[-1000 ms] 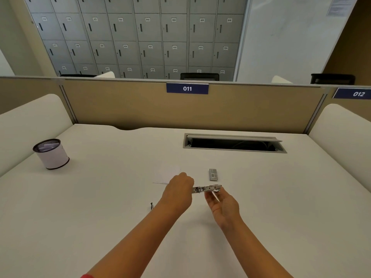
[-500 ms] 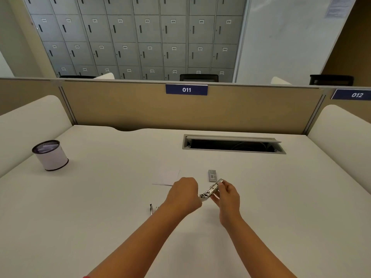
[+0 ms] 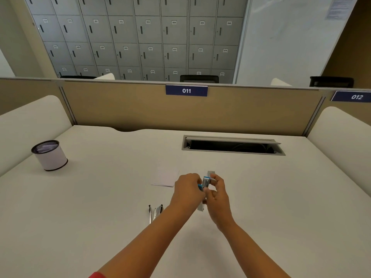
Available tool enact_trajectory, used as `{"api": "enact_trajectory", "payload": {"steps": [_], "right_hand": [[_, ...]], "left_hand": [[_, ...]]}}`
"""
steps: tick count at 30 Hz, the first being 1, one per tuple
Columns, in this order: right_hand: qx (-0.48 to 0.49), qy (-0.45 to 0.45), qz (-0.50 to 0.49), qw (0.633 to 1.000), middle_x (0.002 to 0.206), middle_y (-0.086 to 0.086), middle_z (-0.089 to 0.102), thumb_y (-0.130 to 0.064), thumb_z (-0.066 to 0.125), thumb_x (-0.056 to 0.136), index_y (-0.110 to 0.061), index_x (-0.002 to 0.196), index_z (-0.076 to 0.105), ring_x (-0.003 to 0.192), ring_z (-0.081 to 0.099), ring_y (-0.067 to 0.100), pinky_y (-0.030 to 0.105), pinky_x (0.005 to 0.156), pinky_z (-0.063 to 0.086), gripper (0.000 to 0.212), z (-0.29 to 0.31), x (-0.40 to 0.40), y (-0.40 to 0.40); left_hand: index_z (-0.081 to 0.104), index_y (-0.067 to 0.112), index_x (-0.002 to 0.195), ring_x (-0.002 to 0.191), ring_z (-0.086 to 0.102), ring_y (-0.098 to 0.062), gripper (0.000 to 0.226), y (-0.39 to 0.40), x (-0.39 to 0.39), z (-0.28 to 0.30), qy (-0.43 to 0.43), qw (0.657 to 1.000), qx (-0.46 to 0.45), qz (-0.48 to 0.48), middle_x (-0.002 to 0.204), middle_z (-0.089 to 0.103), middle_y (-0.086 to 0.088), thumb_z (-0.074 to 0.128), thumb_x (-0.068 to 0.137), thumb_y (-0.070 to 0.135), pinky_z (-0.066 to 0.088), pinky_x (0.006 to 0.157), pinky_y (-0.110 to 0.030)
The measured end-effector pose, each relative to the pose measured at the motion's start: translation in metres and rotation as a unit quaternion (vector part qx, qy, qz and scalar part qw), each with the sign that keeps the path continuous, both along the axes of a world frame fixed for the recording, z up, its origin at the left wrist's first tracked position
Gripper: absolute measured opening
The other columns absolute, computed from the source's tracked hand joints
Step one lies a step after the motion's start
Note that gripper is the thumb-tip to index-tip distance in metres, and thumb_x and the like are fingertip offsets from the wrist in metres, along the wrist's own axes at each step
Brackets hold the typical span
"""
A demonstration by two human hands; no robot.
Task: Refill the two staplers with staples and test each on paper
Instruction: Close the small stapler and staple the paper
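Both hands hold a small blue and metal stapler [image 3: 205, 184] just above the white table [image 3: 281, 207]. My left hand [image 3: 188, 192] grips its left side and my right hand [image 3: 217, 194] pinches its metal part; the stapler stands nearly upright between them. A second stapler [image 3: 157, 212], black and metal, lies opened out on the table left of my left forearm. A small stack of white paper [image 3: 166, 178] lies just beyond my left hand. A grey box of staples [image 3: 211, 173] peeks out behind my right fingers.
A white cylindrical cup with a dark rim [image 3: 50, 155] stands at the far left. An open cable slot [image 3: 232, 146] is set into the table at the back, before the tan partition [image 3: 140, 109]. White side panels flank the desk.
The stapler has swung from lying level between my hands to nearly upright. Both hands closed in on it and drew slightly toward me; the second stapler has come into sight.
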State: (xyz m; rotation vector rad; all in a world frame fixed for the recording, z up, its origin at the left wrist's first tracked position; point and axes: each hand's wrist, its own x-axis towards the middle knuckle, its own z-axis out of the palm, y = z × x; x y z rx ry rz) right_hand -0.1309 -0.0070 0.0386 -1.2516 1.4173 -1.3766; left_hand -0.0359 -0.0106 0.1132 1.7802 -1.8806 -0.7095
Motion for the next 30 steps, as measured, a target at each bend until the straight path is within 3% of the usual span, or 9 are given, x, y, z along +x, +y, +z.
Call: {"api": "enact_trajectory", "payload": {"steps": [5, 8, 10, 12, 15, 17, 19, 22, 30], "right_hand": [[0.055, -0.129, 0.017, 0.99, 0.126, -0.003, 0.05, -0.015, 0.042, 0.097, -0.028, 0.135, 0.035, 0.1, 0.06, 0.012, 0.021, 0.067, 0.056, 0.041, -0.001, -0.003, 0.003], [0.094, -0.242, 0.021, 0.966, 0.12, 0.0, 0.059, -0.046, 0.035, 0.095, -0.026, 0.132, 0.042, 0.103, 0.061, 0.015, 0.027, 0.068, 0.055, 0.043, 0.004, -0.004, 0.005], [0.122, -0.28, 0.014, 0.952, 0.112, 0.002, 0.064, -0.068, 0.031, 0.08, -0.026, 0.124, 0.048, 0.101, 0.062, 0.018, 0.035, 0.079, 0.053, 0.063, 0.007, 0.0, 0.002], [0.163, -0.322, -0.012, 0.933, 0.101, 0.007, 0.069, -0.073, 0.028, 0.077, -0.024, 0.112, 0.054, 0.098, 0.064, 0.024, 0.045, 0.093, 0.049, 0.065, 0.01, 0.003, -0.002], [0.2, -0.369, -0.031, 0.907, 0.077, 0.009, 0.074, -0.066, 0.032, 0.086, -0.014, 0.087, 0.068, 0.084, 0.066, 0.026, 0.041, 0.083, 0.051, 0.063, 0.011, 0.0, -0.007], [0.221, -0.387, -0.016, 0.895, 0.079, 0.013, 0.071, -0.057, 0.036, 0.09, -0.007, 0.09, 0.069, 0.074, 0.063, 0.025, 0.035, 0.07, 0.049, 0.059, 0.013, -0.004, -0.008], [0.233, -0.386, -0.003, 0.893, 0.077, 0.012, 0.064, -0.045, 0.036, 0.093, -0.003, 0.094, 0.066, 0.066, 0.056, 0.023, 0.032, 0.062, 0.043, 0.051, 0.017, -0.009, -0.009], [0.216, -0.428, 0.015, 0.878, 0.065, 0.008, 0.06, -0.03, 0.034, 0.094, -0.005, 0.082, 0.062, 0.059, 0.051, 0.021, 0.029, 0.056, 0.041, 0.04, 0.023, -0.012, -0.01], [0.203, -0.406, 0.006, 0.891, 0.053, 0.004, 0.053, -0.021, 0.037, 0.091, -0.009, 0.069, 0.056, 0.05, 0.046, 0.017, 0.027, 0.052, 0.035, 0.031, 0.034, -0.013, -0.011]], "left_hand": [[0.063, 0.012, 0.108, 0.086, 0.07, -0.023, 0.042, 0.002, 0.005, -0.003, 0.137, 0.99, 0.022, 0.017, 0.1, 0.071, -0.012, 0.08, 0.07, 0.02, 0.057, 0.086, -0.033], [0.067, 0.01, 0.095, 0.077, 0.07, -0.02, 0.027, 0.002, 0.008, -0.009, 0.181, 0.983, 0.027, 0.01, 0.091, 0.073, -0.01, 0.078, 0.07, 0.014, 0.059, 0.081, -0.033], [0.071, 0.009, 0.088, 0.074, 0.069, -0.017, 0.014, 0.004, 0.005, -0.014, 0.189, 0.982, 0.026, -0.006, 0.088, 0.073, -0.01, 0.073, 0.075, 0.011, 0.059, 0.081, -0.031], [0.074, 0.009, 0.084, 0.076, 0.07, -0.018, 0.008, 0.007, 0.0, -0.018, 0.191, 0.981, 0.032, -0.022, 0.089, 0.074, -0.01, 0.071, 0.077, 0.009, 0.058, 0.082, -0.029], [0.073, 0.02, 0.072, 0.07, 0.069, -0.014, 0.014, 0.01, -0.002, -0.022, 0.21, 0.977, 0.015, -0.026, 0.079, 0.073, -0.001, 0.071, 0.075, 0.007, 0.056, 0.07, -0.019], [0.067, 0.029, 0.064, 0.064, 0.067, -0.011, 0.023, 0.006, 0.005, -0.023, 0.213, 0.977, -0.025, -0.001, 0.07, 0.067, 0.011, 0.069, 0.075, 0.009, 0.053, 0.061, -0.018], [0.067, 0.025, 0.068, 0.065, 0.069, -0.015, 0.018, 0.001, 0.016, -0.027, 0.2, 0.979, -0.038, 0.03, 0.071, 0.066, 0.011, 0.065, 0.077, 0.009, 0.056, 0.065, -0.028], [0.069, 0.015, 0.084, 0.08, 0.069, -0.022, 0.011, -0.005, 0.029, -0.037, 0.132, 0.99, 0.011, 0.041, 0.087, 0.07, 0.0, 0.06, 0.079, 0.01, 0.057, 0.077, -0.039], [0.069, 0.013, 0.09, 0.086, 0.069, -0.022, 0.014, -0.002, 0.032, -0.057, 0.083, 0.993, 0.08, 0.031, 0.094, 0.072, -0.007, 0.058, 0.081, 0.012, 0.057, 0.082, -0.038]]}}
